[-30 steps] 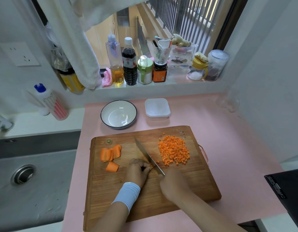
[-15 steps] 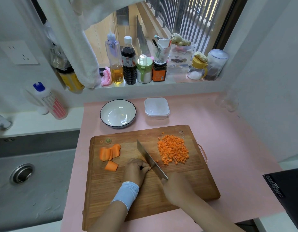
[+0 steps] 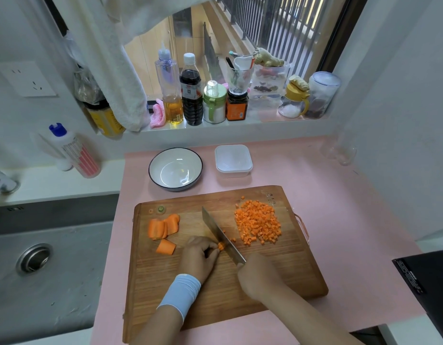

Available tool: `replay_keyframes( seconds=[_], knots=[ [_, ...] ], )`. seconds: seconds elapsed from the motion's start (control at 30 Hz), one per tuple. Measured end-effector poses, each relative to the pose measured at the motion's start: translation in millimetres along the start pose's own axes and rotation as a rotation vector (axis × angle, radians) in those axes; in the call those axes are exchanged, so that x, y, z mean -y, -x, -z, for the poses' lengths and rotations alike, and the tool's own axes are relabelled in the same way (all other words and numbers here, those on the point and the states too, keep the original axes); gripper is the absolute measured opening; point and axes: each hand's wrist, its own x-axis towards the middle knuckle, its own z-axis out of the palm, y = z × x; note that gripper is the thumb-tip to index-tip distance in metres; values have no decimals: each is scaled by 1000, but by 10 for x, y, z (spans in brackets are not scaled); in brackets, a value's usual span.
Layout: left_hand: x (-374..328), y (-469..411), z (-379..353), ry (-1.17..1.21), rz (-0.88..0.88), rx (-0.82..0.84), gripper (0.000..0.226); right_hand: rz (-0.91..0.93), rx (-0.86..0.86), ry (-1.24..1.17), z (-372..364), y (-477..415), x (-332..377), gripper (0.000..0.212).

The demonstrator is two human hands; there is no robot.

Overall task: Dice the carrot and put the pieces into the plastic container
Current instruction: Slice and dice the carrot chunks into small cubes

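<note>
Mid-dicing: right hand (image 3: 259,276) grips the knife (image 3: 221,236), left hand (image 3: 200,255) pins a strip (image 3: 221,246); dice (image 3: 259,221) piled, chunks (image 3: 163,227) uncut at left, container (image 3: 233,160) closed.

We see white walls (image 3: 402,120) | window (image 3: 277,33) with dark vertical bars, daylight coming in | sill (image 3: 253,122) lined with bottles (image 3: 190,95) and jars | pink desk (image 3: 340,207) | steel sink (image 3: 53,282) on our left | wall socket (image 3: 28,79) above it
</note>
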Motion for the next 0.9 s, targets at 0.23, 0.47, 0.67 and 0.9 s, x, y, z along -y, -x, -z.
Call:
replay_keyframes(
  seconds=[0.23, 0.47, 0.67, 0.9],
  knots=[
    [-44, -36, 21, -70, -42, 32, 21, 32, -60, 51, -20, 63, -10, 23],
    [-104, -63, 65, -113, -25, 88, 18, 67, -121, 139, -85, 158, -35, 27],
    [-127, -69, 76, -110, -21, 83, 20, 49, -83, 67, -86, 171, -47, 23],
    [-58, -63, 38, -96, -11, 72, 20, 10, -1, -58, -67, -13, -19, 21]
  ],
)
